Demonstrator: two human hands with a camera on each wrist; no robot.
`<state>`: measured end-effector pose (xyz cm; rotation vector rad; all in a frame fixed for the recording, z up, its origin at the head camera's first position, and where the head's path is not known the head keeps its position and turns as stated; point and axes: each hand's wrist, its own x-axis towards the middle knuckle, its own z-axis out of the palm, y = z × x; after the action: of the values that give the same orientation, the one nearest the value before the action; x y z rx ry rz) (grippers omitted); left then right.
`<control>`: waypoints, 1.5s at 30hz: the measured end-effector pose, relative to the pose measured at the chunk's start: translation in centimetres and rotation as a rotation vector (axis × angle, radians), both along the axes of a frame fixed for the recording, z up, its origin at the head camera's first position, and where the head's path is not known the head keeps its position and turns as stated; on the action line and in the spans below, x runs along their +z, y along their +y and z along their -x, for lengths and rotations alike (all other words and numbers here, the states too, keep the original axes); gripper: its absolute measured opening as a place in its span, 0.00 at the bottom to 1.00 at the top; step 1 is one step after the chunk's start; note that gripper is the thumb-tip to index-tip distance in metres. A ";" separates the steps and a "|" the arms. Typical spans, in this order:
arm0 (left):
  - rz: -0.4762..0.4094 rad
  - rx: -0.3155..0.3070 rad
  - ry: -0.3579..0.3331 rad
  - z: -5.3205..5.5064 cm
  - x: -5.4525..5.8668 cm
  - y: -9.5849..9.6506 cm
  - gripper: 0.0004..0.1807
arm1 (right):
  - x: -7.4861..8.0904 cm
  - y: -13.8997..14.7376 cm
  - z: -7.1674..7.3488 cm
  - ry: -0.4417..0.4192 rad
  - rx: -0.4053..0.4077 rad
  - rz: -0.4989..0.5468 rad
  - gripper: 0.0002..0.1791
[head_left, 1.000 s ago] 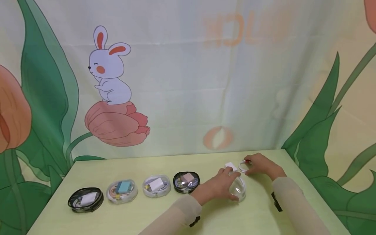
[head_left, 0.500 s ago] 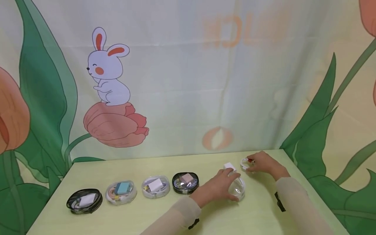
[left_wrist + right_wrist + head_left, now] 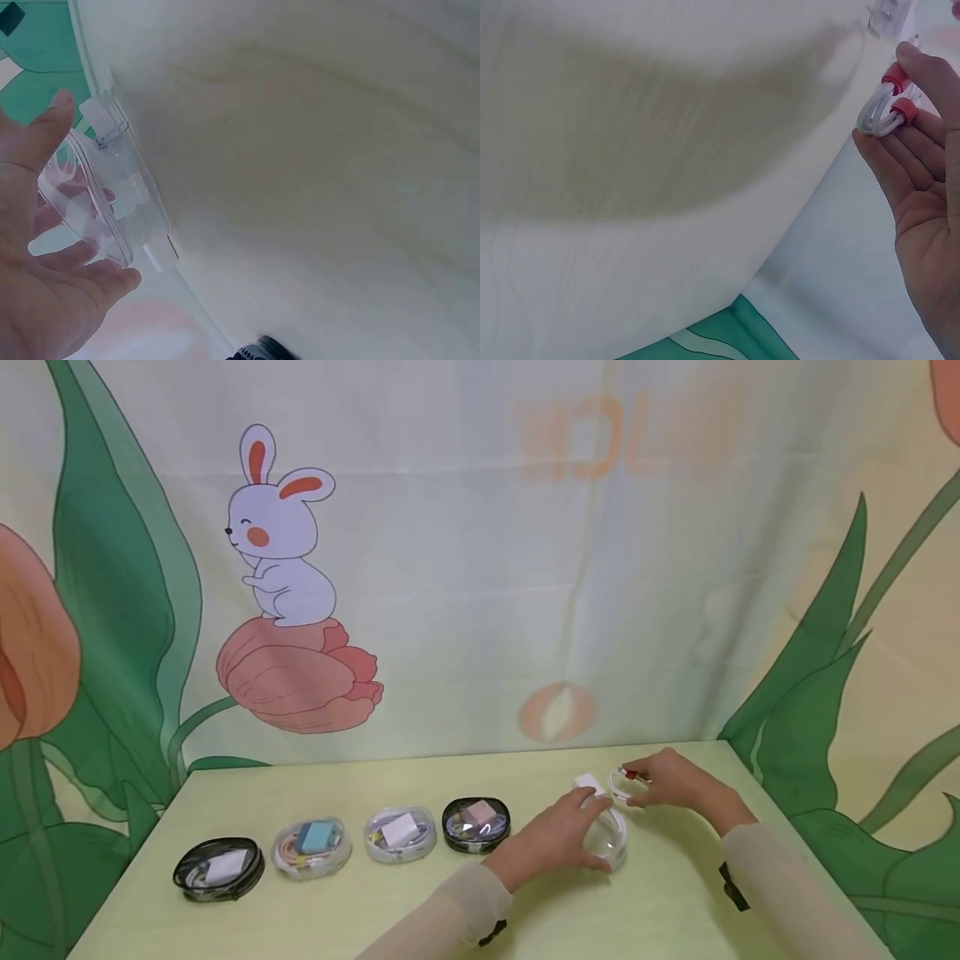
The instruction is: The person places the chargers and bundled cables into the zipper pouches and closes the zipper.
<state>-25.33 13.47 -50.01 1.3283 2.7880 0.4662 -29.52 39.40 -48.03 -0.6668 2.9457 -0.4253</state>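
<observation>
A clear oval case (image 3: 611,847) stands at the right of the row on the table. My left hand (image 3: 551,835) holds it, thumb at the near side and fingers at the far side; in the left wrist view the fingers curve around its transparent shell (image 3: 112,202). Just behind the case lies a white block like a charger plug (image 3: 588,783). To its right, my right hand (image 3: 671,781) pinches a coiled white cable (image 3: 618,783). Red ties (image 3: 904,110) wrap the cable in the right wrist view, where thumb and fingertips meet its coil.
Left of my hands stand a black-rimmed case with a pink block (image 3: 477,825), a clear case with a white block (image 3: 400,835), a clear case with a teal block (image 3: 311,847) and a black-rimmed case with a white block (image 3: 219,869). A printed curtain (image 3: 450,568) hangs behind the table.
My right forearm has swung slightly to the right, while its fingers stay at the cable. The left hand keeps its place on the clear case. The head view has shifted a little.
</observation>
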 end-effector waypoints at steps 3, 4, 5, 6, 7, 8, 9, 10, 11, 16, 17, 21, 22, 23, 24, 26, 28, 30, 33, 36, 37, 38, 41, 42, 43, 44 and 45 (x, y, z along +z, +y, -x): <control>0.003 0.008 0.012 -0.1 0.1 -0.1 0.53 | 0.2 -0.2 -1.2 -0.003 0.035 -0.010 0.31; 0.000 0.011 0.014 -0.2 0.1 -0.1 0.53 | 0.3 -0.2 -1.7 -0.003 0.056 -0.012 0.31; 0.000 0.012 0.013 -0.2 0.1 -0.1 0.53 | 0.3 -0.2 -2.1 -0.008 0.080 -0.008 0.31; -0.006 0.014 0.011 -0.2 0.1 -0.2 0.54 | 0.4 -0.3 -2.6 -0.015 0.102 0.002 0.31; -0.014 0.018 0.010 -0.2 0.2 -0.2 0.54 | 0.5 -0.3 -3.1 -0.019 0.125 0.018 0.32; -0.020 0.023 0.009 -0.2 0.2 -0.2 0.54 | 0.6 -0.4 -3.5 -0.026 0.151 0.036 0.32; -0.027 0.025 0.006 -0.1 0.2 -0.3 0.54 | 0.7 -0.5 -3.9 -0.033 0.181 0.056 0.32; -0.034 0.026 0.001 -0.1 0.2 -0.3 0.53 | 0.8 -0.6 -4.3 -0.043 0.205 0.079 0.32; -0.042 0.026 -0.003 -0.1 0.2 -0.4 0.53 | 0.8 -0.7 -4.6 -0.049 0.230 0.099 0.32; -0.069 0.020 -0.032 0.0 0.3 -0.7 0.53 | 0.5 -1.4 -5.0 -0.076 0.298 0.160 0.31; -0.074 0.016 -0.040 -0.1 0.3 -0.7 0.53 | 0.3 -1.6 -5.0 -0.083 0.306 0.171 0.30; -0.073 0.003 -0.023 -0.2 0.2 -0.9 0.52 | -0.4 -2.4 -4.8 -0.104 0.325 0.212 0.24; -0.075 -0.002 -0.021 -0.2 0.2 -0.9 0.52 | -0.6 -2.6 -4.7 -0.100 0.331 0.217 0.22; -0.075 -0.004 -0.015 -0.3 0.2 -0.9 0.53 | -0.8 -2.9 -4.5 -0.082 0.337 0.211 0.20; -0.077 -0.006 -0.009 -0.3 0.2 -1.0 0.52 | -1.0 -3.1 -4.4 -0.063 0.338 0.203 0.19; -0.087 -0.009 -0.003 -0.2 0.3 -1.0 0.52 | -1.2 -3.6 -4.1 -0.024 0.336 0.176 0.18; -0.094 -0.017 0.002 -0.2 0.2 -1.1 0.52 | -1.5 -4.0 -3.9 0.005 0.332 0.163 0.19; -0.102 -0.031 0.024 -0.1 0.1 -1.1 0.52 | -1.6 -4.5 -3.8 0.027 0.331 0.154 0.21; -0.115 -0.049 0.050 -0.2 0.0 -1.2 0.52 | -1.6 -5.3 -4.0 0.066 0.335 0.163 0.23; -0.131 -0.065 0.066 -0.2 -0.1 -1.4 0.51 | -1.5 -5.9 -4.2 0.124 0.296 0.143 0.23; -0.139 -0.068 0.066 -0.2 -0.1 -1.4 0.51 | -1.5 -6.1 -4.2 0.137 0.277 0.134 0.22; -0.146 -0.072 0.067 -0.2 -0.1 -1.4 0.50 | -1.6 -6.3 -4.2 0.151 0.256 0.120 0.22; -0.157 -0.079 0.067 -0.3 -0.1 -1.5 0.50 | -1.8 -6.9 -4.3 0.155 0.185 0.099 0.22; -0.159 -0.077 0.068 -0.3 -0.1 -1.6 0.50 | -1.8 -7.1 -4.3 0.152 0.164 0.095 0.22; -0.160 -0.073 0.063 -0.3 -0.1 -1.6 0.49 | -1.9 -7.2 -4.3 0.155 0.153 0.093 0.22; -0.158 -0.070 0.063 -0.4 0.0 -1.7 0.49 | -2.0 -7.3 -4.4 0.149 0.143 0.095 0.23; -0.156 -0.067 0.061 -0.4 -0.1 -1.7 0.49 | -2.0 -7.4 -4.4 0.139 0.139 0.105 0.22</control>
<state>-24.92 11.77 -50.07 1.4846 2.7958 0.6632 -25.09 32.01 -50.03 -0.9444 2.9959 -0.5444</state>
